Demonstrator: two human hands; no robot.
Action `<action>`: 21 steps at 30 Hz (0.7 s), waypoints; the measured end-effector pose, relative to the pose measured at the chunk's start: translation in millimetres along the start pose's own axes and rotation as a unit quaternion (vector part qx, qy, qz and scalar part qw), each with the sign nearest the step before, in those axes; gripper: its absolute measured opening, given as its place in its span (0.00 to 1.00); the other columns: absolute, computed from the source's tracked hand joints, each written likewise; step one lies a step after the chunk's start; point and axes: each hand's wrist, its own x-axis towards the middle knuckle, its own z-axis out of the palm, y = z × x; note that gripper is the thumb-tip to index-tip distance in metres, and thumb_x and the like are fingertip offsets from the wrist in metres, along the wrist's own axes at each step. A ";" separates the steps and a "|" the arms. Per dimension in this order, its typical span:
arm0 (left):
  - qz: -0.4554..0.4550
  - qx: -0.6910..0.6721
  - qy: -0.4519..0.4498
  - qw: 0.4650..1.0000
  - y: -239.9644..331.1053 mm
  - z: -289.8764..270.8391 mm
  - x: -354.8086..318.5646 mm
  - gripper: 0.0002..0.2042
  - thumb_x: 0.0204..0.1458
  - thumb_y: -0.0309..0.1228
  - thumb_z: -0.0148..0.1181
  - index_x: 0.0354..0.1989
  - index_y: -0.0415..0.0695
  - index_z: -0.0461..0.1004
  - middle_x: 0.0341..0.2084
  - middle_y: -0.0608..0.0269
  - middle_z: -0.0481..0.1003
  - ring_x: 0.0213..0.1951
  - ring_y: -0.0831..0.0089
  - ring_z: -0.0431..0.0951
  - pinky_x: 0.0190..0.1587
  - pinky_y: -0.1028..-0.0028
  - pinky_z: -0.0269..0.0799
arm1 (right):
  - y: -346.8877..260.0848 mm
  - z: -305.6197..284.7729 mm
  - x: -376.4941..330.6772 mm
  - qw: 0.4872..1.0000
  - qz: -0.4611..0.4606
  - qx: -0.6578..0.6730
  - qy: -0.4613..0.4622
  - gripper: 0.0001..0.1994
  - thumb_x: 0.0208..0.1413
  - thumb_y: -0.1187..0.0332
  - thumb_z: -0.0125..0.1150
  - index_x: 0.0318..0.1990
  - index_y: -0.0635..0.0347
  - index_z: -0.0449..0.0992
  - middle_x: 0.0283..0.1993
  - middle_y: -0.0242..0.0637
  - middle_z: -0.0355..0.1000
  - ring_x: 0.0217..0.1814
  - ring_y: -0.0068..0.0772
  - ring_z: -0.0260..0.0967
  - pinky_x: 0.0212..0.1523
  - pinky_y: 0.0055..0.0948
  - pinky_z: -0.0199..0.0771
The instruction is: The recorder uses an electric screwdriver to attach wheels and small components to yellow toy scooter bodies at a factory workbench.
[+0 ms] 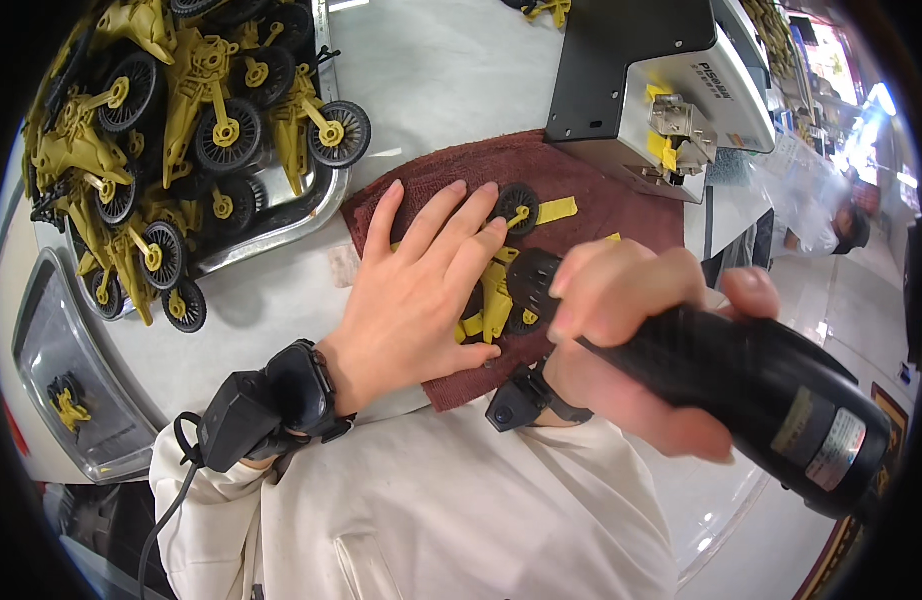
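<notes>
On a maroon cloth [621, 190] lies a yellow toy motorcycle [497, 300] with black spoked wheels. Spread over its left side is my left hand [411, 255], palm down, fingers apart, with the index fingertip near the upper wheel [517, 208] and the thumb beside the lower part. My right hand [631, 320] is wrapped round a thick black electric screwdriver [771, 385]. The tool slants from lower right, and its front end is over the motorcycle's right side. Whether its tip touches the toy is hidden.
A metal tray [281, 240] piled with yellow toy motorcycles [196, 110] stands at the far left. Below it, a clear plastic tray [91, 370] holds a small yellow and black piece. A black and white machine [671, 90] with a metal fixture borders the cloth at the far right.
</notes>
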 end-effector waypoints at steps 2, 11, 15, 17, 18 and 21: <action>0.003 -0.003 -0.002 1.000 -0.9 0.9 -1.2 0.43 0.24 0.44 0.72 0.53 0.42 0.60 0.57 0.55 0.57 0.60 0.59 0.54 0.62 0.51 0.41 | 6.9 0.1 3.7 0.999 -0.008 -0.016 -0.042 0.43 0.47 0.33 0.46 0.59 0.60 0.47 0.28 0.44 0.66 0.19 0.38 0.63 0.26 0.40 0.66; 0.005 0.004 0.002 1.000 1.7 1.6 -7.2 0.42 0.25 0.47 0.69 0.52 0.42 0.62 0.56 0.55 0.59 0.60 0.59 0.56 0.61 0.49 0.39 | -55.3 -29.4 33.4 0.975 -0.110 -0.046 0.189 0.36 0.42 0.34 0.52 0.48 0.56 0.65 0.22 0.29 0.53 0.18 0.26 0.53 0.27 0.34 0.60; 0.015 0.019 0.011 1.000 -3.0 3.3 2.5 0.42 0.25 0.47 0.69 0.53 0.42 0.61 0.56 0.55 0.59 0.59 0.58 0.56 0.61 0.48 0.39 | -22.0 -55.6 90.0 0.881 -0.140 -0.278 0.355 0.33 0.45 0.32 0.44 0.45 0.52 0.64 0.18 0.32 0.58 0.16 0.26 0.54 0.21 0.30 0.60; 0.016 0.020 0.010 1.000 -1.8 2.4 -0.2 0.42 0.25 0.47 0.68 0.54 0.43 0.61 0.56 0.55 0.59 0.59 0.58 0.56 0.61 0.48 0.39 | -7.0 -47.0 85.9 0.878 -0.021 -0.330 0.347 0.31 0.51 0.36 0.42 0.45 0.57 0.63 0.17 0.34 0.60 0.15 0.26 0.55 0.20 0.29 0.60; 0.011 0.021 0.006 1.000 -1.0 0.3 -1.8 0.43 0.25 0.47 0.68 0.54 0.44 0.61 0.56 0.55 0.59 0.59 0.59 0.56 0.61 0.48 0.39 | -0.9 -40.8 80.2 0.875 0.031 -0.336 0.347 0.32 0.52 0.36 0.42 0.46 0.59 0.63 0.16 0.35 0.61 0.14 0.26 0.56 0.19 0.29 0.60; 0.019 0.015 0.007 1.000 -4.1 3.1 6.1 0.44 0.25 0.47 0.69 0.57 0.46 0.59 0.56 0.55 0.59 0.59 0.59 0.56 0.61 0.49 0.39 | 6.4 -37.8 23.8 0.955 -0.044 -0.143 0.258 0.34 0.52 0.37 0.43 0.53 0.59 0.61 0.16 0.35 0.62 0.12 0.29 0.57 0.16 0.29 0.58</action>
